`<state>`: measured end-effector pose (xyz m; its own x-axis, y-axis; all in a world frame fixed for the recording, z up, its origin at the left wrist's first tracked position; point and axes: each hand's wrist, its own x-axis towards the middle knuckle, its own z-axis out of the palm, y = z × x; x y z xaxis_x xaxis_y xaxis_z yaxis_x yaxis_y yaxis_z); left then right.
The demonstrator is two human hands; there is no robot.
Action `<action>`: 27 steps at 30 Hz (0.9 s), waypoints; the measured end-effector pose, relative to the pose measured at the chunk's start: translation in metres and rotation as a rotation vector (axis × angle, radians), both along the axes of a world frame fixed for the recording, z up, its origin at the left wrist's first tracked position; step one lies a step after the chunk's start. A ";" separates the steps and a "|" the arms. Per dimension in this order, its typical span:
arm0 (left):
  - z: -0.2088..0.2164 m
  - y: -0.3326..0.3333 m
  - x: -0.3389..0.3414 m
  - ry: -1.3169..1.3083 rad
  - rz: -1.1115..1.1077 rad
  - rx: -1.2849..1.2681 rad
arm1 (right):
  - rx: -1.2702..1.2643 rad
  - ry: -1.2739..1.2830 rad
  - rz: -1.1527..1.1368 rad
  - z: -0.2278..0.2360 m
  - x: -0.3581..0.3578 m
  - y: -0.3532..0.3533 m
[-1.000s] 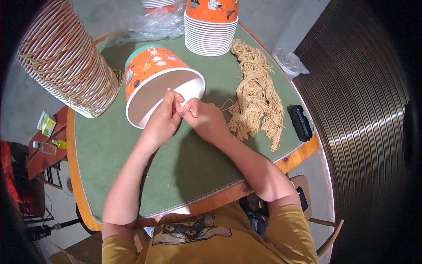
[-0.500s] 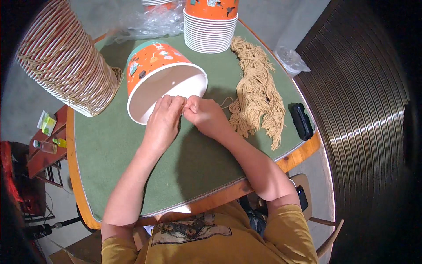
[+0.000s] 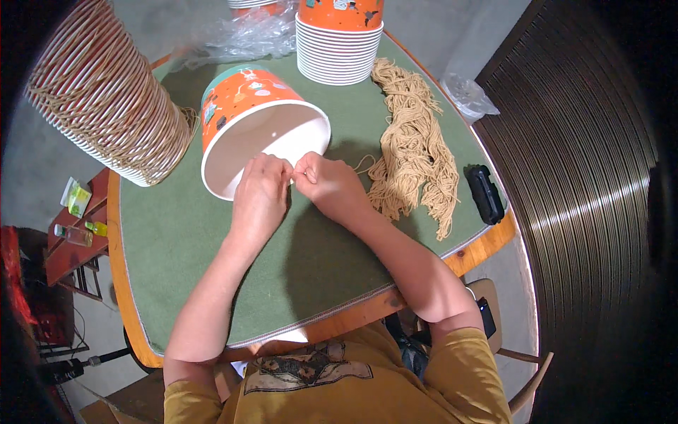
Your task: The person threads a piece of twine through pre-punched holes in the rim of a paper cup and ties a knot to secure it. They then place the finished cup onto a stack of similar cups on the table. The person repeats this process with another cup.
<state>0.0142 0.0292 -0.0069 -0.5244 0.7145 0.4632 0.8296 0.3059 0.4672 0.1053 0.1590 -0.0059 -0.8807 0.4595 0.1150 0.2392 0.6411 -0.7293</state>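
A large orange paper bucket (image 3: 240,99) with a white inside lies tipped on the table, its mouth facing me. At the near edge of that mouth are both my hands, closed and almost meeting. My left hand (image 3: 263,185) is bent in with its fingertips curled, and my right hand (image 3: 328,182) makes a fist with the thumb pressed on the fingers. Whatever is between the fingers is too small or hidden to make out. To the right lies a bundle of tan cords (image 3: 409,141); a loose cord end (image 3: 365,165) curls out beside my right hand.
At the left leans a tall stack of white-rimmed buckets (image 3: 116,99) wound with tan cord. Another bucket stack (image 3: 337,53) stands at the back beside crumpled clear plastic (image 3: 247,35). A black case (image 3: 484,195) rests near the right edge of the green-covered table (image 3: 183,283).
The bucket has shifted slightly to the left. My hands have moved a little apart at the fingertips; they stay closed.
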 end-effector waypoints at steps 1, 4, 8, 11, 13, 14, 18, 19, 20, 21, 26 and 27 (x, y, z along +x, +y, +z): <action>0.000 0.000 -0.002 -0.029 0.000 -0.005 | 0.001 -0.003 -0.001 0.000 0.000 0.000; 0.000 -0.002 -0.008 -0.109 0.005 -0.030 | 0.013 -0.008 -0.004 0.000 -0.001 -0.002; 0.002 -0.001 -0.016 -0.207 0.011 -0.104 | 0.050 0.032 -0.012 -0.002 0.000 -0.004; 0.007 -0.002 -0.016 -0.253 -0.001 -0.123 | 0.067 0.062 -0.017 -0.005 0.000 -0.003; 0.007 -0.003 -0.016 -0.267 -0.017 -0.116 | 0.056 0.066 -0.012 -0.004 0.000 -0.003; 0.006 -0.004 -0.018 -0.270 -0.026 -0.110 | 0.039 0.064 -0.006 -0.003 0.000 -0.003; 0.002 -0.003 -0.022 -0.363 -0.053 -0.082 | -0.046 0.081 0.039 -0.006 -0.001 0.004; 0.003 -0.003 -0.021 -0.375 -0.057 -0.060 | -0.069 0.084 0.056 -0.005 -0.001 0.005; 0.004 -0.002 -0.020 -0.386 -0.060 -0.039 | -0.092 0.087 0.074 -0.004 -0.001 0.007; 0.004 -0.002 -0.019 -0.398 -0.063 -0.018 | -0.115 0.089 0.092 -0.003 -0.002 0.008; 0.004 -0.001 -0.017 -0.284 -0.047 -0.016 | -0.117 0.062 0.136 0.001 -0.003 0.011; 0.004 0.000 -0.016 -0.285 -0.040 0.001 | -0.107 0.054 0.146 0.001 -0.003 0.011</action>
